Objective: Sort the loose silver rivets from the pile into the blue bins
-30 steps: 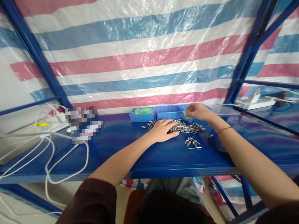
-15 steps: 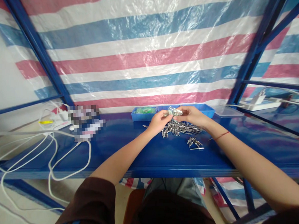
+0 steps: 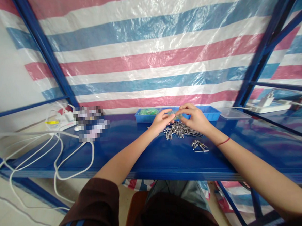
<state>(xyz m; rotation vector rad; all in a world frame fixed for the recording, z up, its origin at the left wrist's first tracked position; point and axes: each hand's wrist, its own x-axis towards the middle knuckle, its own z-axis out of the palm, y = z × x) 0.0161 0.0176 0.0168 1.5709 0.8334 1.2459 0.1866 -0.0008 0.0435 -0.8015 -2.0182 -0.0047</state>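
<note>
My left hand (image 3: 161, 122) pinches a small clear plastic bag (image 3: 177, 115) between thumb and fingers, above the blue table. From the other side my right hand (image 3: 194, 119) has its curled fingers closed at the bag, with a thin shiny metal piece showing there; details are too small to tell. Beneath both hands lies a loose pile of silver blind rivets (image 3: 180, 130). A smaller cluster of rivets (image 3: 199, 144) rests closer to me, below my right wrist, with one rivet lying apart at its front.
Behind the hands stands a long blue divided tray (image 3: 212, 113), with green packets (image 3: 149, 111) in its left compartment. A clear plastic lid (image 3: 235, 113) lies to its right. White cables (image 3: 92, 155) hang over the table's left side. Blue frame posts (image 3: 42, 51) rise at both sides.
The bunched bag now looks lower and flatter between my hands. My right hand has turned, its fingers arched over the bag. The view has shifted slightly left.
</note>
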